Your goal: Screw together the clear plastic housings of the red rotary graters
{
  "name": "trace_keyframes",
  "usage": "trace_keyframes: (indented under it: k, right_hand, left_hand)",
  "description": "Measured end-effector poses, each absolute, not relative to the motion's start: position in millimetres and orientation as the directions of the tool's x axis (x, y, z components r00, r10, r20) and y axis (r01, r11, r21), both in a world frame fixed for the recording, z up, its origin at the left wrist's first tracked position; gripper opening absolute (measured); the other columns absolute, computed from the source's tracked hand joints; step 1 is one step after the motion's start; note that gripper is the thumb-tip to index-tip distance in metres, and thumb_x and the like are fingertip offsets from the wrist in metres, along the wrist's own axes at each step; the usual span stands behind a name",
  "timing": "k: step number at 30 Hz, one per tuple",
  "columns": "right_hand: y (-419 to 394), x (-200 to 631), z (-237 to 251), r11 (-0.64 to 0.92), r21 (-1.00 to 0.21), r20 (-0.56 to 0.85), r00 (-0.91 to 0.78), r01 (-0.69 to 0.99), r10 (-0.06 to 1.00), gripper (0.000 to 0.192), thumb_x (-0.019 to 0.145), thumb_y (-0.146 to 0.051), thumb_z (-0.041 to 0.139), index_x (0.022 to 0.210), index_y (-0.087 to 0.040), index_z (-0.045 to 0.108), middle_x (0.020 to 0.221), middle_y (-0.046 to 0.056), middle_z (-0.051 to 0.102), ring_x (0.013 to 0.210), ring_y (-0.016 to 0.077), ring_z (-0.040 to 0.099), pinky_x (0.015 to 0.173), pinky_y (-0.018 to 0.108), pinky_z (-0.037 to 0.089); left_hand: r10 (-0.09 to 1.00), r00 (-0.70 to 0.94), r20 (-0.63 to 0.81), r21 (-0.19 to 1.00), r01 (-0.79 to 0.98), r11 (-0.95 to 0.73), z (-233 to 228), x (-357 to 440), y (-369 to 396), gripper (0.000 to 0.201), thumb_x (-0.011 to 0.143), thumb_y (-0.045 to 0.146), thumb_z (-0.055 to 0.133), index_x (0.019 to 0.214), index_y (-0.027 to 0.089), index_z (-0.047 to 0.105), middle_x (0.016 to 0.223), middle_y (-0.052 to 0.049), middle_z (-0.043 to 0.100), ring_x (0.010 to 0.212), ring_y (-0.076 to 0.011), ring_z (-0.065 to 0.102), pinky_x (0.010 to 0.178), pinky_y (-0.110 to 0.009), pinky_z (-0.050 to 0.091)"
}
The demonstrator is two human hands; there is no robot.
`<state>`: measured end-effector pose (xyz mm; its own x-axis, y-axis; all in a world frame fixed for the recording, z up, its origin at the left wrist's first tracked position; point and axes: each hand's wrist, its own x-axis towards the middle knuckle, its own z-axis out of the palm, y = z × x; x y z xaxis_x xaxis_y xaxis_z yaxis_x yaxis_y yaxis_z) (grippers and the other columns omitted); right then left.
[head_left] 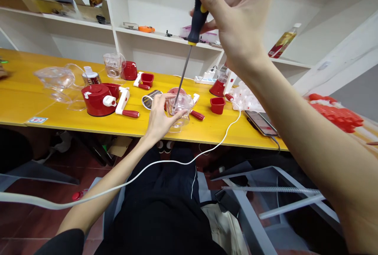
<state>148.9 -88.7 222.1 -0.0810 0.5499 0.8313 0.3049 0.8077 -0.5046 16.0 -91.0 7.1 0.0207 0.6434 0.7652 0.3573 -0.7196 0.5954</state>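
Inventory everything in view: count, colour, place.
Screwdriver: 1, black-yellow, upper centre
Clear housings: 3+, transparent, table left and centre
Grater drums: 2+, metallic, tabletop
Crank handles: 4+, white-red, tabletop
Cups: 2+, red, tabletop
Grinder bases: 3+, red, tabletop
Power strip: 1, white, tabletop
Phone: 1, dark, tabletop
Cable: 1+, white, foreground
Netting: 1+, red, right
Bottle: 1, yellow-red, right shelf
Table: 1, yellow, centre
Shelving: 1, white, behind
Chairs: 2+, grey, below
Left hand: 1, bare, on clear housing
Right hand: 1, bare, on screwdriver

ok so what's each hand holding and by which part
The right hand holds a screwdriver by its black-and-yellow handle; the left hand holds a clear plastic part around its upper end.
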Motion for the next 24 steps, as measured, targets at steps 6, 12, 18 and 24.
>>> trace_keyframes:
  k: [6, 12, 18, 24]
  right_hand:
    - [-97.1, 150.6, 225.6, 0.732, -0.533, 0.801, -0.026, 0.425, 0.598, 0.052, 0.076, -0.039, 0.062, 0.111, -0.013, 0.034, 0.094, -0.012, 0.055, 0.064, -0.0117, 0.051, 0.056, -0.001, 0.051]
    - [-101.7, 151.9, 233.2, 0.64, -0.545, 0.791, 0.079, 0.541, 0.607, 0.058, 0.07, -0.045, 0.066, 0.112, -0.01, 0.044, 0.095, -0.009, 0.057, 0.083, -0.0091, 0.059, 0.059, -0.008, 0.047]
    - [-105.0, 148.3, 236.2, 0.648, -0.533, 0.778, 0.014, 0.544, 0.628, 0.059, 0.068, -0.043, 0.062, 0.115, -0.009, 0.046, 0.099, -0.007, 0.057, 0.091, -0.0031, 0.064, 0.055, 0.005, 0.053]
    - [-106.4, 156.5, 236.3, 0.711, -0.589, 0.744, -0.086, 0.384, 0.662, 0.058, 0.071, -0.036, 0.06, 0.114, -0.013, 0.029, 0.092, -0.012, 0.056, 0.089, -0.0013, 0.066, 0.06, 0.014, 0.059]
  left_hand:
    - [0.588, 0.072, 0.806, 0.532, 0.348, -0.772, 8.1, 12.6, -89.1, 0.058, 0.079, 0.064, 0.077, 0.114, 0.025, 0.053, 0.139, -0.013, 0.056, 0.135, -0.0303, 0.053, 0.112, -0.054, 0.047]
    - [0.593, 0.087, 0.8, 0.545, 0.306, -0.781, 6.0, 13.3, -85.4, 0.056, 0.081, 0.063, 0.076, 0.113, 0.025, 0.05, 0.139, -0.011, 0.062, 0.135, -0.0303, 0.056, 0.112, -0.054, 0.045]
    - [0.574, 0.036, 0.818, 0.502, 0.442, -0.744, 6.9, 17.3, -89.2, 0.057, 0.082, 0.068, 0.072, 0.112, 0.023, 0.052, 0.132, -0.011, 0.064, 0.126, -0.0306, 0.059, 0.107, -0.052, 0.046]
    - [0.529, 0.058, 0.846, 0.44, 0.483, -0.757, 7.1, 15.4, -88.4, 0.057, 0.084, 0.068, 0.07, 0.113, 0.022, 0.052, 0.125, -0.012, 0.065, 0.122, -0.0299, 0.062, 0.102, -0.049, 0.05]
